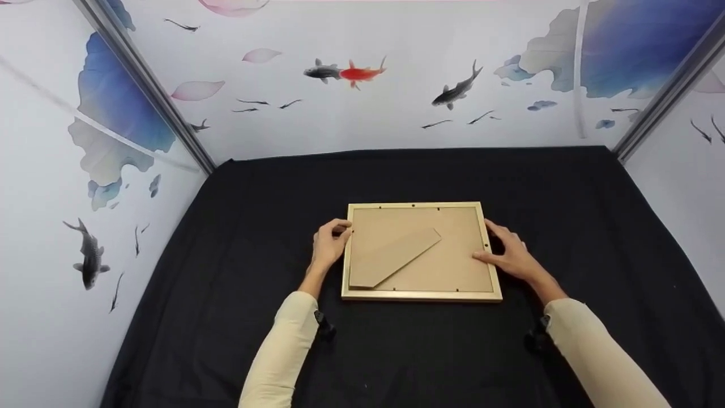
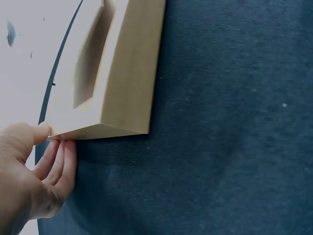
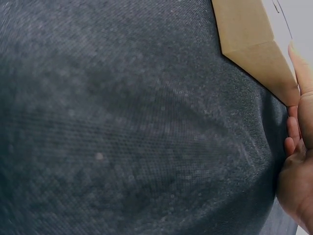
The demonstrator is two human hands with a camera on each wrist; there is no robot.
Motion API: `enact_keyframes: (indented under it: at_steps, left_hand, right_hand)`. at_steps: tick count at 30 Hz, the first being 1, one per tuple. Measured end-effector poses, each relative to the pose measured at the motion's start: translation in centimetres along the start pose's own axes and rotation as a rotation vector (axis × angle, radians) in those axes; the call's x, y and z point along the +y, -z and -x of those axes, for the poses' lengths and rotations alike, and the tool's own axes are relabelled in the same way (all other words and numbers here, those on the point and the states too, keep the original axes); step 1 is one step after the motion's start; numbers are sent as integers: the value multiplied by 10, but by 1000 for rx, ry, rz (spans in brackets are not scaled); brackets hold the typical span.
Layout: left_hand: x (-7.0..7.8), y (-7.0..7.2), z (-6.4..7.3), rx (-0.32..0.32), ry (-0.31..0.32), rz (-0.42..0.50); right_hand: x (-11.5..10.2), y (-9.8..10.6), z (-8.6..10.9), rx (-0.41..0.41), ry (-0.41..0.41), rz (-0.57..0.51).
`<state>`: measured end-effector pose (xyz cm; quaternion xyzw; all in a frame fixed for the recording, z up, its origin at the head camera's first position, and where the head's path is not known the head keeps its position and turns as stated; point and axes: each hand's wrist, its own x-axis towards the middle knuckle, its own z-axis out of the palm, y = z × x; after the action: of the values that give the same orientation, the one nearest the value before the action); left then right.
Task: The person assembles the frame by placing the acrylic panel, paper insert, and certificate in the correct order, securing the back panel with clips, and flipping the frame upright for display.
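Note:
A gold picture frame (image 1: 422, 295) lies face down, its tan backboard (image 1: 408, 224) upward and a slanted stand flap (image 1: 396, 260) on the board. My left hand (image 1: 329, 243) grips the frame's left side. In the left wrist view, the left thumb (image 2: 41, 132) is at the upper edge and the fingers (image 2: 61, 164) are against the side below. The right hand (image 1: 512, 255) holds the opposite side, its thumb (image 1: 484, 256) over the backboard and its fingers along the outer edge. The frame's front is hidden underneath.
Black cloth (image 1: 430, 357) covers the table under the frame. White panels printed with fish and leaves (image 1: 396, 119) stand at the back and both sides, joined by grey metal posts (image 1: 668, 85). A dark wrist device (image 1: 324, 327) sits at the left cuff.

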<state>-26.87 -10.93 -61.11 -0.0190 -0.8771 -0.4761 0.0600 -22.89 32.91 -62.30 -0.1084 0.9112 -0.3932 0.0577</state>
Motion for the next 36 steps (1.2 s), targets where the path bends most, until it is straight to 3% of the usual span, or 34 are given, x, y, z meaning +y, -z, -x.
enact_keyframes:
  at_steps: [5,9,15,27,36]
  left_hand:
    - [2,-2,-10,-3,121,4]
    - [4,1,-16,-60,202,106]
    - [8,7,-21,-128,271,246]
    - [8,13,-24,-197,323,259]
    - [13,17,-29,-271,432,255]
  right_hand:
    - [-1,2,-2,11,7,-10]
    - [-1,2,-2,18,10,-11]
    - [0,1,-3,24,17,-5]
    - [3,-2,-2,17,0,-3]
    - [2,-3,-1,22,-3,0]
